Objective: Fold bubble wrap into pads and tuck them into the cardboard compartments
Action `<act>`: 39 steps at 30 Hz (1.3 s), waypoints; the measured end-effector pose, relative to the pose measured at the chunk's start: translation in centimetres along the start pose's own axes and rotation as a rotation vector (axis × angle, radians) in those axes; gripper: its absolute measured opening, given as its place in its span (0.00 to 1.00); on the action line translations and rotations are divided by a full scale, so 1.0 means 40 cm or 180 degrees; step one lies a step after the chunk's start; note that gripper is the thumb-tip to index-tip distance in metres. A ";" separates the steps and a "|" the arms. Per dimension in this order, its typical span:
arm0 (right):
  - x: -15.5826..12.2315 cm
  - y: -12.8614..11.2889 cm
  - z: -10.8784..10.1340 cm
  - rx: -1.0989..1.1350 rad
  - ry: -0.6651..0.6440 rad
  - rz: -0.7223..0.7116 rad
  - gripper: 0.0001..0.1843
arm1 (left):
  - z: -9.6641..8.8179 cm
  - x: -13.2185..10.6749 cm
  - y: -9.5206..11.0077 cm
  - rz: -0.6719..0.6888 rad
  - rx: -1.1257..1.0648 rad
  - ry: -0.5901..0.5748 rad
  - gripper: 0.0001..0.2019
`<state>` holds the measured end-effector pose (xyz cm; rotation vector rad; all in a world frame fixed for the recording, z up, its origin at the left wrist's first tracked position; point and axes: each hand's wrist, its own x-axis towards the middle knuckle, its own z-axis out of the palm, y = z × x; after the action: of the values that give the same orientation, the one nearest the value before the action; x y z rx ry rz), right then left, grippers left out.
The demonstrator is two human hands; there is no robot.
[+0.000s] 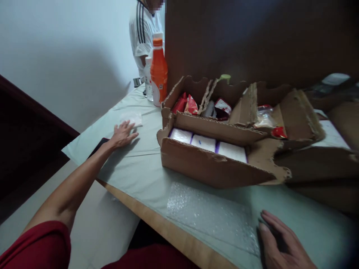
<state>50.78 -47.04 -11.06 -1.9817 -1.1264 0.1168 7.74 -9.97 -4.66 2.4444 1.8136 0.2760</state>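
Note:
My left hand (125,134) stretches out over the far left part of the table, fingers spread and nothing held. Its fingertips reach a small, clear, flat plastic piece (134,118); whether they press on it I cannot tell. At the lower right, my right hand (280,243) is slightly curled, with thumb and fingers apart and nothing visible between them. Just left of it lies a flat sheet of bubble wrap (210,213), along the table's near edge. A dark flat object (98,145) shows partly from behind my left forearm.
A cardboard box with compartments (213,168) holds white packs with purple edges (204,142) in front and red packets (186,104) behind. An orange bottle (159,71) and a clear bottle (148,80) stand left of it. A person in a white shirt (141,33) is beyond the table.

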 end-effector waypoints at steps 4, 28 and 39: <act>0.003 -0.056 -0.031 -0.0078 -0.0133 0.0021 0.18 | -0.003 -0.203 0.065 0.0669 -0.0212 0.0865 0.18; 0.162 -0.164 -0.023 0.0480 -0.0784 -0.0590 0.21 | 0.086 -0.306 0.438 0.0396 -0.3257 0.0469 0.30; -0.050 -0.268 0.105 -0.0365 -0.1957 -0.2391 0.14 | 0.110 -0.513 0.502 0.2233 -0.1353 0.0120 0.14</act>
<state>40.53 -43.25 -6.91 -1.5146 -2.2441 0.2759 21.71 -35.28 -7.39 2.6372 0.7227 0.6688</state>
